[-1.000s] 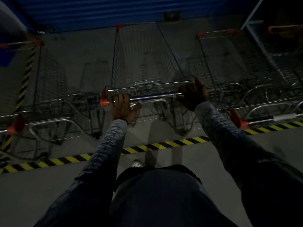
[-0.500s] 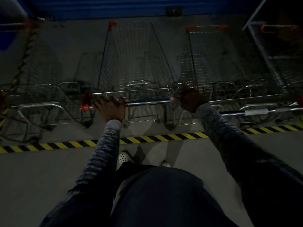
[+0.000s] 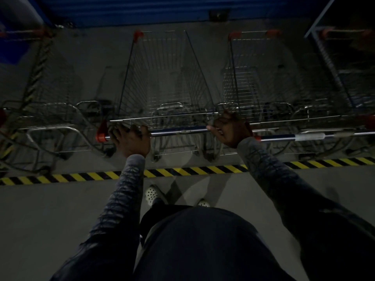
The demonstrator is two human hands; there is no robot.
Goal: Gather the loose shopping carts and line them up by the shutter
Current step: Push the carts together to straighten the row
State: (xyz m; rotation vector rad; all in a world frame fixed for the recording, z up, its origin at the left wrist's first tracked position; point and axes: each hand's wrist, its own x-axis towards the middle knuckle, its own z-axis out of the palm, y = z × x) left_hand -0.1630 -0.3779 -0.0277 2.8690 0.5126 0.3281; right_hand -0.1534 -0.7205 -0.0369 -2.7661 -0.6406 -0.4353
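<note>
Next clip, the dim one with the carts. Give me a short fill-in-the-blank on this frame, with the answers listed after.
1. The left hand and the right hand both hold the middle shopping cart by its ____.
2. The shutter beyond the carts is ____ in colour.
3. The striped floor tape between the person and the cart is black and ____.

Missing words: handle; blue; yellow.

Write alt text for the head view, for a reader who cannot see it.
Seen from above in dim light, a person's left hand and right hand hold the handle of an empty wire shopping cart facing a blue shutter. Other carts stand either side, beyond a yellow-and-black floor stripe.
</note>
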